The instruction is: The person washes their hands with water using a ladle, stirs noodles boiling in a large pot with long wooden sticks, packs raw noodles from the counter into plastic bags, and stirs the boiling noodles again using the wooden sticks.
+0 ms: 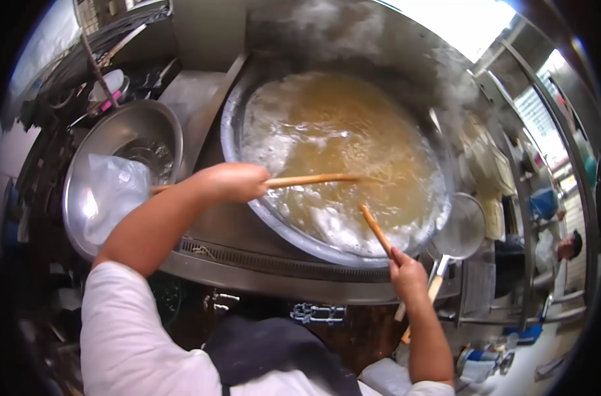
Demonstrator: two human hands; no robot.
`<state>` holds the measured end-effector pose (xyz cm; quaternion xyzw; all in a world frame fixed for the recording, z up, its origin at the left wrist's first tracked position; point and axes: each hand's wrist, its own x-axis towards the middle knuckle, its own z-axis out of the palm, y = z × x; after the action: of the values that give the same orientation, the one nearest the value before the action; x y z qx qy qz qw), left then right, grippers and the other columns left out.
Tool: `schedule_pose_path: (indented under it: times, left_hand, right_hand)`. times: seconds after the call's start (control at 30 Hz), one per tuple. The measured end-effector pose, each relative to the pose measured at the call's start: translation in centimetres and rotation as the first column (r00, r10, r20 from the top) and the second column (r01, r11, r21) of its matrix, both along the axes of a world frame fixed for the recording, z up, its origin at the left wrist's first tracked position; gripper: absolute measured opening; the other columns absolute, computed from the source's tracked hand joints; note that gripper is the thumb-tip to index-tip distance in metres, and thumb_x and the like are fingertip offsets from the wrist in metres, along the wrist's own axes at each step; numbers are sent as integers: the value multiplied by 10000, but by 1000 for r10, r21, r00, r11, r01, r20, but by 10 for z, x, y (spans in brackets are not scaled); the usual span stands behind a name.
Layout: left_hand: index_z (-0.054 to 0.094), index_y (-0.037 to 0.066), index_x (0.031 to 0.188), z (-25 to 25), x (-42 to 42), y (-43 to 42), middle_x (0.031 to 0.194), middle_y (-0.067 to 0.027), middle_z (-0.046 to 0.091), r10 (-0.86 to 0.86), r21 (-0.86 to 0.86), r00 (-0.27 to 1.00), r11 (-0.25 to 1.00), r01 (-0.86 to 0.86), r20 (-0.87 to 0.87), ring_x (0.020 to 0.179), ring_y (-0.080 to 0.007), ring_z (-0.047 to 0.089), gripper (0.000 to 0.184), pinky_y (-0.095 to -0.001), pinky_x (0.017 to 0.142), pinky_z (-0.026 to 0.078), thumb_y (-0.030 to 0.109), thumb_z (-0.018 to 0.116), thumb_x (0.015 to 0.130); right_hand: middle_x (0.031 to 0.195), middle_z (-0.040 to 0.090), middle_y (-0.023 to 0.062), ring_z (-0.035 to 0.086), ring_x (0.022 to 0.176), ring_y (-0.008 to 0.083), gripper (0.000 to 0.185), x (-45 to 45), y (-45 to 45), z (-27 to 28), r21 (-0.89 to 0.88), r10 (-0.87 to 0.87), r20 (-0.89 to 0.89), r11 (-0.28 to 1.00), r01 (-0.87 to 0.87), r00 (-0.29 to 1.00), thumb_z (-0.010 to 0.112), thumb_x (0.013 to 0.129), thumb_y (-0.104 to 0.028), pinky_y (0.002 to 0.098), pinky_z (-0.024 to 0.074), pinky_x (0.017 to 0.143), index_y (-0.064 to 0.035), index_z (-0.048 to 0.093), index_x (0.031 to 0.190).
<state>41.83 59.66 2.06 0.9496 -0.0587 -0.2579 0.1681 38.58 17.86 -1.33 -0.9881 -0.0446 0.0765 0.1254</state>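
Observation:
A very large round pot (284,239) holds bubbling, foamy yellowish liquid that gives off steam. My left hand (238,182) is closed round a long wooden stick (310,179), whose far end dips into the liquid near the middle of the pot. In my right hand (408,276), over the pot's near right rim, is a second wooden stick (376,229), its tip at the surface of the liquid. Whether noodles or other food lie in the liquid is hard to tell.
A big metal bowl (169,125) with a plastic bag (118,188) stands at the left. Right of the pot rests a round mesh strainer (463,228) with a wooden handle. Another person (568,247) is at the far right, near metal shelving.

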Motion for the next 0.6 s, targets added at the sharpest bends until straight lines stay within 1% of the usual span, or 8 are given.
schedule_pose_path:
  times: [0.03,0.07,0.1,0.13,0.17,0.3,0.43,0.6]
  left_hand:
    - [604,75,1125,-27,-17,42,819,-92,632,-28,-171,997,984,40,68,675,-228,607,331,-356,596,490,304,562,891]
    - [572,94,1172,7,-44,56,744,-37,567,220,-280,939,914,-293,-265,573,-132,530,373,-284,477,431,345,574,896]
    - [552,114,1197,17,-67,75,688,2,504,319,-331,852,819,-468,-415,504,-70,450,387,-222,409,349,358,581,898]
    - [561,102,1175,20,-88,97,658,6,504,351,-386,810,743,-546,-471,466,-64,425,367,-216,396,335,327,595,887]
    - [562,95,1169,25,-105,111,641,13,495,406,-394,791,706,-589,-457,454,-59,412,352,-211,393,330,305,589,888]
    - [563,82,1154,55,-136,123,616,26,482,660,-403,672,544,-736,-335,436,-45,388,308,-200,382,314,239,561,889]
    - [571,89,1128,80,-122,117,605,25,470,732,-367,669,592,-718,-128,409,-49,368,290,-208,364,300,239,552,881]
    - [584,74,1066,88,-83,97,598,5,467,716,-288,697,675,-680,32,407,-78,392,258,-233,358,322,252,546,882]
  right_hand:
    - [955,667,192,655,869,352,375,10,-6,-32,148,18,67,989,-27,998,592,860,-239,446,508,768,-116,608,1213]
    - [909,681,167,665,814,304,380,34,-18,-80,300,-21,31,954,11,999,590,861,-216,411,511,723,-69,600,1212]
    - [863,695,142,676,758,256,387,52,-24,-114,442,-60,-17,895,62,998,587,862,-192,375,514,678,-23,593,1211]
    - [771,651,52,599,633,127,396,58,5,-80,574,-79,-187,800,174,979,583,873,-173,283,471,571,22,580,1217]
    - [713,570,0,498,563,66,415,69,22,-70,637,-113,-255,727,255,960,588,878,-164,224,404,500,14,559,1252]
    - [725,598,20,485,501,81,426,106,44,-88,708,-181,-358,588,392,916,594,888,-194,226,360,418,-24,546,1277]
    - [644,541,26,350,361,83,462,134,68,-107,701,-225,-507,454,550,832,590,894,-246,255,299,328,-145,502,1336]
    - [633,531,22,376,385,86,462,140,67,-120,714,-163,-467,510,480,869,563,903,-265,255,304,340,-154,490,1346]
